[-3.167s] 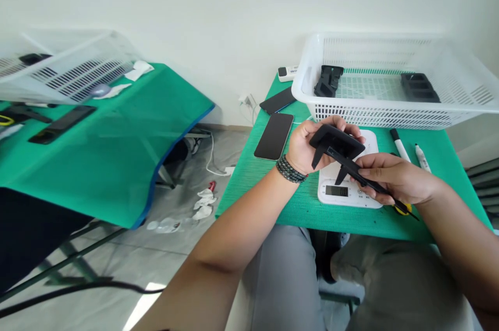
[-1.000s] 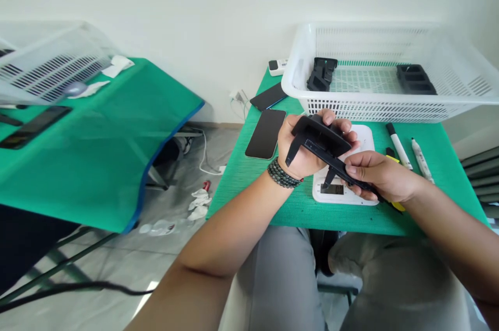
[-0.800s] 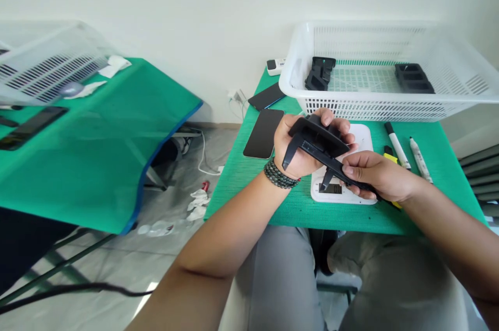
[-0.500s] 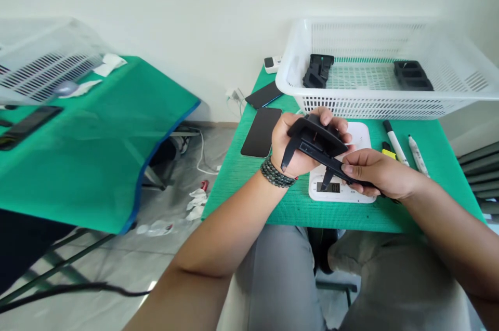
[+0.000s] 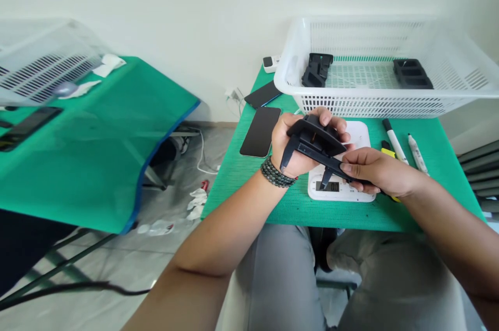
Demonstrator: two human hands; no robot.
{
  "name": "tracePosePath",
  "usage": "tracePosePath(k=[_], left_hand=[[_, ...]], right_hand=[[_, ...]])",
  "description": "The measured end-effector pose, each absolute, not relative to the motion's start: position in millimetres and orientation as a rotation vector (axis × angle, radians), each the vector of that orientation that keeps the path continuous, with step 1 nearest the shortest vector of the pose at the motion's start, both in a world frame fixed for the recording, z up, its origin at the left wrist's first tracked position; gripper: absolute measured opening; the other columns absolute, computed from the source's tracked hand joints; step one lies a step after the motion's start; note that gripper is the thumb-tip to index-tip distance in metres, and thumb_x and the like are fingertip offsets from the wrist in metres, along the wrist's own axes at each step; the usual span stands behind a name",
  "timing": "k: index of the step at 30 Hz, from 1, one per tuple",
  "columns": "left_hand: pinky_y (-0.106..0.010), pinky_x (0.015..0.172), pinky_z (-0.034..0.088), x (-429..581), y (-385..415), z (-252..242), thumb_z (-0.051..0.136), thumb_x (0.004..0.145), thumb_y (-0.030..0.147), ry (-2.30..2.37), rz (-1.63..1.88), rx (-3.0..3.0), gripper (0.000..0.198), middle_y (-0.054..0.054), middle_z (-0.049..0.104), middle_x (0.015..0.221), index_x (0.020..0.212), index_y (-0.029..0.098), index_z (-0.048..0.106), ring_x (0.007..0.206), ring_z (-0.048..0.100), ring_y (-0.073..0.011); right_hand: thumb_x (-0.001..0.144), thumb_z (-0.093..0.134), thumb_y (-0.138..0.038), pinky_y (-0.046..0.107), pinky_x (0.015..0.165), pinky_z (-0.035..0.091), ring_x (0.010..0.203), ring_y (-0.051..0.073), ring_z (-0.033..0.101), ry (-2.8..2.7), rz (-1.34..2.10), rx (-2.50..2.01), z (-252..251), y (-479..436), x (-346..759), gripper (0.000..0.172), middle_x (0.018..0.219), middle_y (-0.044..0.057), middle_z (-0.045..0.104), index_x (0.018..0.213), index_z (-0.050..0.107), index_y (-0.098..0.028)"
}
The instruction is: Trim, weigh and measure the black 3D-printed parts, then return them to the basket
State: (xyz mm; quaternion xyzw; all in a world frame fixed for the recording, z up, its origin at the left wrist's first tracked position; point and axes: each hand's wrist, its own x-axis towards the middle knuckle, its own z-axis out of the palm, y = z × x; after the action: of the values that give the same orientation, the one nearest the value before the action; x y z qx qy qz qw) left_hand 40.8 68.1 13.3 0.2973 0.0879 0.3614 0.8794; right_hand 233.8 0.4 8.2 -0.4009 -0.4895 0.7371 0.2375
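My left hand (image 5: 287, 138) is closed around a black plastic part (image 5: 317, 132) with a flat flange and a raised middle. Against that part lies a black caliper (image 5: 312, 153), its jaws pointing down and toward me. The caliper's beam is gripped between the thumb and fingers of my right hand (image 5: 372, 171). Both hands are above a white digital scale (image 5: 360, 136), whose display reads 0.0. Part of the scale is hidden by my hands and the caliper.
Behind the scale stands a white plastic basket (image 5: 362, 94) with black parts (image 5: 317, 70) and a black compartmented piece (image 5: 412, 74). Phones (image 5: 260, 132) lie left, markers (image 5: 418, 154) and a yellow-black tool (image 5: 386, 149) right. Another green table (image 5: 97, 149) is at far left.
My hands, the part and the caliper keep nearly the same pose. The view has shifted very slightly, and the scale's display is easier to read.
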Motion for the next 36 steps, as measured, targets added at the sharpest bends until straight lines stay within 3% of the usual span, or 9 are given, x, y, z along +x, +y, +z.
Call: tracePosePath(k=[6,12,17,21,27,36], left_hand=[[-0.058,0.098,0.058,40,68,14,0.058,0.083,0.054,0.208,0.749,0.589,0.032,-0.009,0.067,0.086,0.081,0.022,0.052,0.091,0.072,-0.0309],[-0.053,0.089,0.063,42,66,18,0.060,0.082,0.054,0.205,0.764,0.593,0.034,-0.008,0.067,0.082,0.078,0.022,0.050,0.079,0.071,-0.0260],[-0.057,0.090,0.063,41,68,16,0.059,0.084,0.057,0.205,0.751,0.594,0.036,-0.008,0.066,0.083,0.080,0.022,0.051,0.081,0.072,-0.0279],[-0.052,0.086,0.064,39,72,13,0.060,0.084,0.057,0.188,0.722,0.645,0.035,-0.009,0.069,0.088,0.085,0.023,0.054,0.088,0.073,-0.0300],[-0.047,0.078,0.064,38,73,15,0.057,0.089,0.056,0.198,0.714,0.644,0.037,-0.010,0.071,0.088,0.094,0.020,0.062,0.080,0.074,-0.0283],[-0.043,0.089,0.063,41,80,9,0.053,0.096,0.048,0.261,0.894,0.496,0.034,-0.008,0.078,0.092,0.096,0.019,0.071,0.091,0.077,-0.0255]], right_hand=[[0.091,0.074,-0.053,0.017,0.032,0.019,0.035,0.003,0.032,-1.371,2.005,-1.097,6,0,234,0.044,0.053,-0.006,0.054,0.072,0.052,-0.020],[0.087,0.077,-0.059,0.017,0.032,0.020,0.035,0.003,0.032,-1.367,2.001,-1.137,8,-1,233,0.049,0.050,-0.007,0.052,0.071,0.050,-0.020],[0.086,0.078,-0.058,0.018,0.031,0.019,0.034,0.004,0.031,-1.357,2.002,-1.140,9,-1,234,0.046,0.049,-0.008,0.053,0.077,0.055,-0.020],[0.087,0.077,-0.058,0.017,0.031,0.019,0.033,0.003,0.028,-1.316,2.061,-1.066,7,0,237,0.045,0.049,-0.008,0.053,0.079,0.058,-0.018],[0.088,0.077,-0.060,0.017,0.030,0.019,0.032,0.003,0.031,-1.278,2.079,-0.975,6,1,240,0.048,0.051,-0.006,0.055,0.076,0.058,-0.017],[0.083,0.083,-0.061,0.018,0.031,0.020,0.033,0.004,0.032,-1.244,1.896,-0.971,18,2,254,0.049,0.050,-0.006,0.055,0.075,0.061,-0.018]])
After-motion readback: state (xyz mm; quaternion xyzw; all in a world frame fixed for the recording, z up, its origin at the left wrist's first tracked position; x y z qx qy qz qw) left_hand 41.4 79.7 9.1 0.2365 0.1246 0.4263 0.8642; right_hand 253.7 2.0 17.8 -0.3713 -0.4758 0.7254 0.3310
